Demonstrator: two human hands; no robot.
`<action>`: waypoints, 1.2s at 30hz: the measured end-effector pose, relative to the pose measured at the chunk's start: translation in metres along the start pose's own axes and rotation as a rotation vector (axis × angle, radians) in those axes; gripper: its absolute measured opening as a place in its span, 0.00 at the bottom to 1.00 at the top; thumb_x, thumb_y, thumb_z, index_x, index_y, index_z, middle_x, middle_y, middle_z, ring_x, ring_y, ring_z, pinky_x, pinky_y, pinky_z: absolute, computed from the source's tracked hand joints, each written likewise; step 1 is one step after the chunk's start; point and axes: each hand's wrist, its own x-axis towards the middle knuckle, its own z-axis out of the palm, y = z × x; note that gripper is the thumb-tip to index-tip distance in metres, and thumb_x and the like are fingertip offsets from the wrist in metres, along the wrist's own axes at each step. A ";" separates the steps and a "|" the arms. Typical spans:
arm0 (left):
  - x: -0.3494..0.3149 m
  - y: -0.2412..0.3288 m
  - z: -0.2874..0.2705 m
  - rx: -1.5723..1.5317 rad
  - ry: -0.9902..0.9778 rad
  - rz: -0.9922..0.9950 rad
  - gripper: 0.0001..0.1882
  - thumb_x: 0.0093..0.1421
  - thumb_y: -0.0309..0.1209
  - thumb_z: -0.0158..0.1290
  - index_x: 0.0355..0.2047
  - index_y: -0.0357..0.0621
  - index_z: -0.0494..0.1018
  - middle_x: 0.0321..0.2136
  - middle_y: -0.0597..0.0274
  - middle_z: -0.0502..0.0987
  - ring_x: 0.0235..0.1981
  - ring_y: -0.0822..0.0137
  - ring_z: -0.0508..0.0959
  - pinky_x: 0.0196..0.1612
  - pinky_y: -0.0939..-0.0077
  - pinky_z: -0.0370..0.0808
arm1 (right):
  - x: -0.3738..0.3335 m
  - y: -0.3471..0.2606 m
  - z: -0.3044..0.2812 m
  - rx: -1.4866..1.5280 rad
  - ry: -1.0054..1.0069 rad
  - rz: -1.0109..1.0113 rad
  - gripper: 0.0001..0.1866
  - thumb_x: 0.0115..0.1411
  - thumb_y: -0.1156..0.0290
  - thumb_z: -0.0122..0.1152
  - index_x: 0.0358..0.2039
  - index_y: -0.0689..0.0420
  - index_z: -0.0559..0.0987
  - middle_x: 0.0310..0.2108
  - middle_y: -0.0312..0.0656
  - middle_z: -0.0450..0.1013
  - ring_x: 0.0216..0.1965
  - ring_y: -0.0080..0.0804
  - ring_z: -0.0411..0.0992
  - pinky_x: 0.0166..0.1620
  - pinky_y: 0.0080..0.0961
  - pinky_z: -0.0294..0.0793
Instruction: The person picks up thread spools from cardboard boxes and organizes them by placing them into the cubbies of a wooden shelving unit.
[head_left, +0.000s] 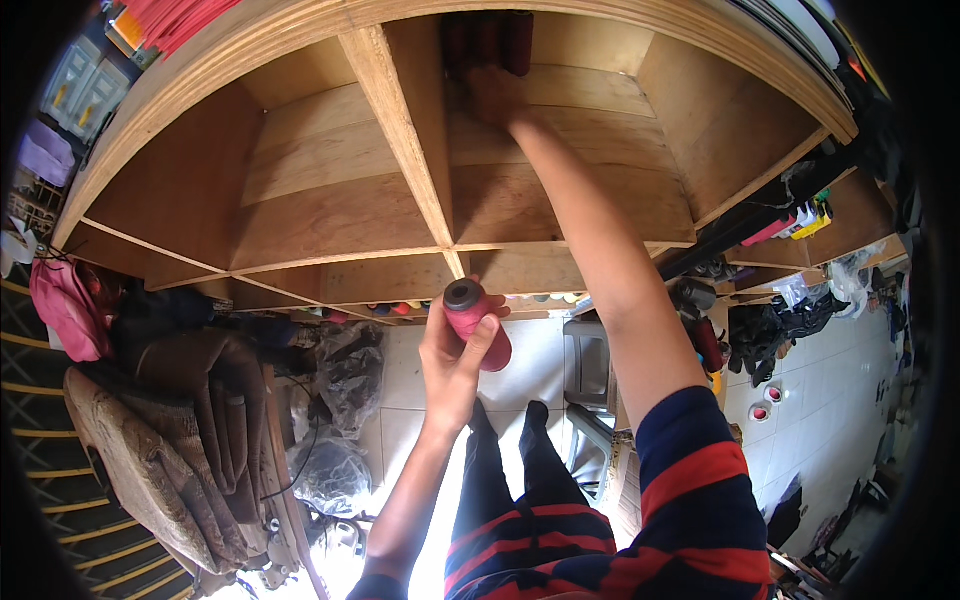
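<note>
My left hand [452, 365] is wrapped round a pinkish-red spool of thread [467, 322] with a dark end cap, held tilted just below the shelf's front edge. Up in the right-hand compartment of the wooden shelf [400, 130], my right hand [492, 98] reaches to the back beside the divider. Right by it stand dark red spools of thread [515, 45], in shadow at the top of the view. My right fingers are too dark to make out, so I cannot tell whether they grip a spool.
Lower shelf rows hold several coloured spools [400, 308]. To the left hang folded brown cloths [190, 430] and a pink bag [70, 310]. Clear plastic bags [335, 470] lie on the floor near a grey plastic stool [590, 370]. Dark bags [790, 330] are at the right.
</note>
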 end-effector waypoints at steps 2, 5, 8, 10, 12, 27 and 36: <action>-0.001 0.001 -0.003 0.009 0.007 -0.004 0.25 0.62 0.32 0.56 0.56 0.34 0.63 0.43 0.51 0.76 0.47 0.64 0.76 0.54 0.68 0.69 | 0.001 0.000 0.002 -0.003 -0.014 -0.006 0.27 0.56 0.74 0.47 0.59 0.54 0.65 0.53 0.59 0.67 0.50 0.54 0.70 0.52 0.46 0.72; -0.001 0.003 -0.005 0.031 -0.005 -0.007 0.25 0.63 0.32 0.56 0.56 0.34 0.63 0.43 0.52 0.76 0.48 0.64 0.76 0.53 0.69 0.69 | 0.002 0.001 0.000 -0.010 -0.042 -0.019 0.26 0.56 0.74 0.48 0.58 0.55 0.67 0.52 0.59 0.68 0.49 0.55 0.71 0.51 0.46 0.73; 0.002 0.004 -0.002 0.046 -0.039 -0.007 0.24 0.63 0.32 0.55 0.55 0.34 0.63 0.44 0.52 0.76 0.48 0.64 0.76 0.53 0.69 0.70 | -0.007 0.004 -0.006 -0.023 -0.074 -0.045 0.25 0.56 0.75 0.48 0.56 0.55 0.69 0.51 0.59 0.69 0.48 0.55 0.72 0.51 0.46 0.73; 0.009 0.007 0.002 0.028 -0.063 -0.001 0.23 0.63 0.32 0.55 0.54 0.35 0.64 0.44 0.52 0.76 0.47 0.65 0.76 0.53 0.70 0.70 | -0.026 0.001 -0.009 0.018 0.089 -0.136 0.24 0.56 0.75 0.48 0.55 0.56 0.70 0.50 0.58 0.70 0.47 0.55 0.72 0.50 0.47 0.73; 0.012 0.010 -0.005 0.046 -0.018 0.044 0.21 0.63 0.33 0.55 0.53 0.35 0.65 0.44 0.53 0.76 0.47 0.67 0.75 0.53 0.72 0.69 | -0.065 -0.042 -0.028 0.340 0.194 -0.123 0.18 0.58 0.75 0.53 0.50 0.60 0.74 0.42 0.56 0.73 0.42 0.49 0.74 0.48 0.36 0.72; 0.060 0.016 0.052 0.144 -0.081 0.383 0.38 0.64 0.34 0.53 0.67 0.36 0.46 0.65 0.45 0.54 0.67 0.56 0.55 0.66 0.65 0.55 | -0.218 -0.068 -0.119 0.953 -0.026 0.182 0.26 0.57 0.71 0.64 0.53 0.64 0.68 0.40 0.47 0.75 0.40 0.29 0.75 0.42 0.27 0.75; 0.032 -0.003 0.025 0.248 -0.065 0.157 0.22 0.66 0.34 0.48 0.57 0.34 0.67 0.58 0.49 0.67 0.58 0.60 0.69 0.60 0.67 0.64 | -0.088 0.013 -0.080 0.366 0.438 0.383 0.19 0.55 0.65 0.66 0.42 0.64 0.75 0.36 0.56 0.77 0.39 0.49 0.76 0.43 0.39 0.73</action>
